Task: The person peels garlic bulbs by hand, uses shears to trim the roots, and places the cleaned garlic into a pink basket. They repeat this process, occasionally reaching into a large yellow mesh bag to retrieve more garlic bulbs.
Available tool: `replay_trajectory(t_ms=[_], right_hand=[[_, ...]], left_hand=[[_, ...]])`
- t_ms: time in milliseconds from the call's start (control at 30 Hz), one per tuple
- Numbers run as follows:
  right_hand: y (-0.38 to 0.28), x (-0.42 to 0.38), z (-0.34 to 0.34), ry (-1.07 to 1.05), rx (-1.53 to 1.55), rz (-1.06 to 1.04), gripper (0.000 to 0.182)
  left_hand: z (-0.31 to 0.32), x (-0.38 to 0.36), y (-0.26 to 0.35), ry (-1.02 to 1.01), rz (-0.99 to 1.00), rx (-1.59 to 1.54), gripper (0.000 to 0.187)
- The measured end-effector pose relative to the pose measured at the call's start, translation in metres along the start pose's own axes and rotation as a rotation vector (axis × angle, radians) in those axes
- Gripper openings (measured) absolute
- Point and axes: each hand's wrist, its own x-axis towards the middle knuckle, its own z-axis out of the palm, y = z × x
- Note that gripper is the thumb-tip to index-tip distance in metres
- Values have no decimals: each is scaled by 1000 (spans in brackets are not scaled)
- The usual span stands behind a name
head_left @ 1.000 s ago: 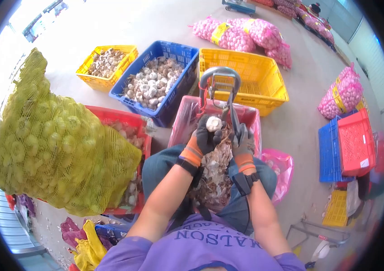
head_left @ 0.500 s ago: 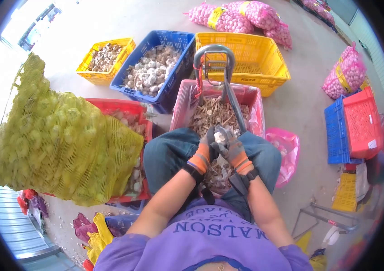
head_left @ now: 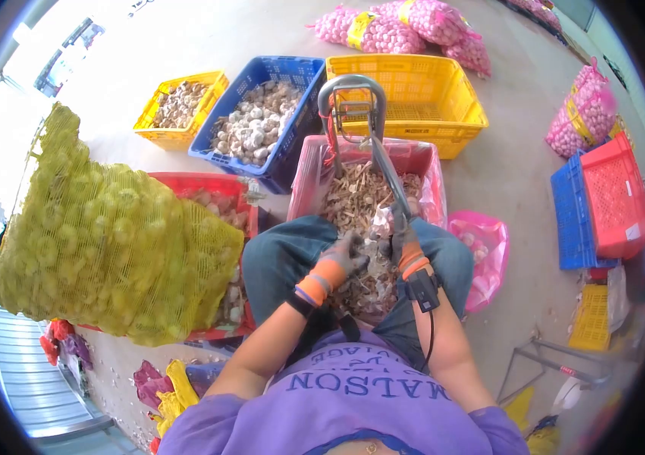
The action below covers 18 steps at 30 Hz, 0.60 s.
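Observation:
My right hand (head_left: 406,241), in a grey and orange glove, is closed on a garlic bulb (head_left: 381,221) beside the grey metal bar of a bent-tube stand. My left hand (head_left: 346,256), gloved alike, is lower and to the left, apart from the right hand. Its fingers are curled, and what they hold, if anything, I cannot make out. Below both hands is a lined pink crate (head_left: 432,174) filled with dry garlic stalks (head_left: 356,193) and skins. The metal stand (head_left: 379,98) rises out of this crate between my knees.
At my left, a yellow-green net sack (head_left: 117,250) of garlic leans over a red crate (head_left: 178,180). Ahead stand a blue crate (head_left: 199,144) of bulbs, a small yellow crate (head_left: 163,138) and a larger yellow crate (head_left: 444,136). A pink bag (head_left: 489,235) lies by my right knee.
My hands have moved apart. The right hand has gone slightly up and right with the garlic bulb, while the left has dropped back a little toward me.

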Motion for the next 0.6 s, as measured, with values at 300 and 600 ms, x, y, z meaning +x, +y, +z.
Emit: replay_trajectory(t_ms=[300, 600], right_hand=[[-3, -11, 4, -321, 255, 265, 33], [-11, -11, -5, -321, -456, 74, 32]], left_hand=[[-7, 36, -28, -52, 459, -687, 64], [-18, 22, -21, 222, 471, -449, 54]])
